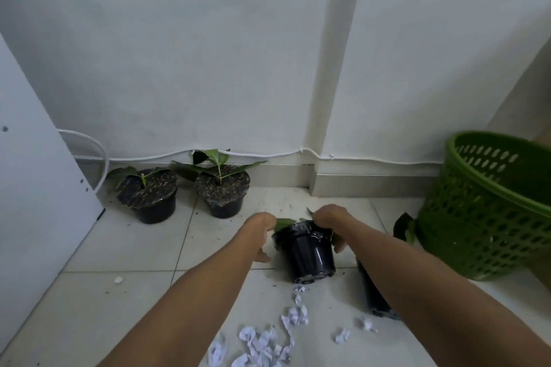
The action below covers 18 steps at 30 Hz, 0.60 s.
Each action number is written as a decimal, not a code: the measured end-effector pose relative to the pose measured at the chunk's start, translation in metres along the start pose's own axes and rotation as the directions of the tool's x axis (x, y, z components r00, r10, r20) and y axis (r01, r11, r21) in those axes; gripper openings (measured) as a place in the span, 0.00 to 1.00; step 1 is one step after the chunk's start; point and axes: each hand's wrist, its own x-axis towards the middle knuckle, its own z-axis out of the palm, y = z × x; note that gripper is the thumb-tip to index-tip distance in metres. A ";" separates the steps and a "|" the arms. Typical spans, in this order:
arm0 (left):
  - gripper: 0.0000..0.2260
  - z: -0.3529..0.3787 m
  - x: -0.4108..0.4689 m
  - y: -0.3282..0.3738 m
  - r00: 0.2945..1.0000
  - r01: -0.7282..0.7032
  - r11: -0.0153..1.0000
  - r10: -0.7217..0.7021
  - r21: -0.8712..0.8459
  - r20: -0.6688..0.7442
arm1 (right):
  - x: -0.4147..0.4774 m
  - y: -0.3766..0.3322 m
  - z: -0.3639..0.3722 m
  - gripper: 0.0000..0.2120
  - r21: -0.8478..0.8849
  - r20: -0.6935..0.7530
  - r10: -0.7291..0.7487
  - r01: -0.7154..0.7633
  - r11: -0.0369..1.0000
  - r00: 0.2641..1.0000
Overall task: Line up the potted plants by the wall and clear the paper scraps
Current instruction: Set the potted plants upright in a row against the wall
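Note:
Two black potted plants stand by the wall: one at the left (150,198), one just right of it (223,193). A third black pot (308,253) is tilted away from me above the tiled floor, a green leaf showing at its rim. My left hand (262,235) is at its left side and my right hand (329,225) grips its right rim. A fourth black pot (376,295) lies mostly hidden under my right forearm. White paper scraps (262,342) are scattered on the floor near me, and a lone scrap (118,279) lies at the left.
A green perforated basket (489,205) stands at the right, with dark leaves (404,226) beside it. A white panel (35,175) rises at the left. A white cable (262,154) runs along the baseboard, and a wall column juts out right of centre.

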 end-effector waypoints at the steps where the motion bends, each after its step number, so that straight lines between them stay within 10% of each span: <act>1: 0.22 0.000 0.004 -0.003 0.999 0.026 0.999 -0.025 -0.019 0.021 | 0.006 0.004 0.006 0.15 0.062 0.015 0.028 -0.029 0.998 1.000; 6: 0.03 0.013 0.024 -0.005 0.998 -0.062 0.960 0.060 -0.271 -0.017 | 0.022 0.019 0.002 0.22 0.292 0.085 0.151 -0.169 0.941 0.985; 18: 0.12 0.019 0.065 0.031 0.845 -0.489 0.760 0.288 -0.429 -0.451 | 0.054 0.000 0.014 0.07 0.815 -0.163 0.033 0.116 0.568 0.986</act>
